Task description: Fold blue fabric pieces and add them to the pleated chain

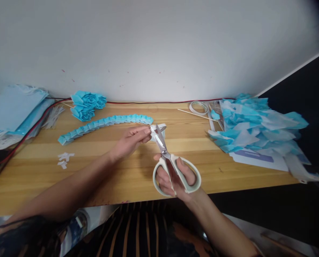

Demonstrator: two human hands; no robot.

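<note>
Near the middle of the table, my left hand (pixel 128 142) is closed, thumb and fingers pinching a thin white strip (pixel 162 126) that curls away to the right. My right hand (pixel 183 186) has its thumb and fingers through the handles of a pair of scissors (pixel 164 152) with pale grips. The blades are slightly parted around the strip, close to my left fingertips; whether they touch it I cannot tell. Just behind my left hand ends a long pleated blue band (pixel 105 123), lying in a curve. Small white cut scraps (pixel 65 157) lie to the left.
Blue folded flowers (pixel 85 105) lie at the back left. Beside them are thin white strips (pixel 53 117) and a stack of pale blue masks (pixel 10 109). A tape roll (pixel 190 108), a thin wooden stick (pixel 193 114) and a heap of blue-white petals (pixel 263 125) occupy the right. A red-black cable (pixel 148 102) runs along the wall.
</note>
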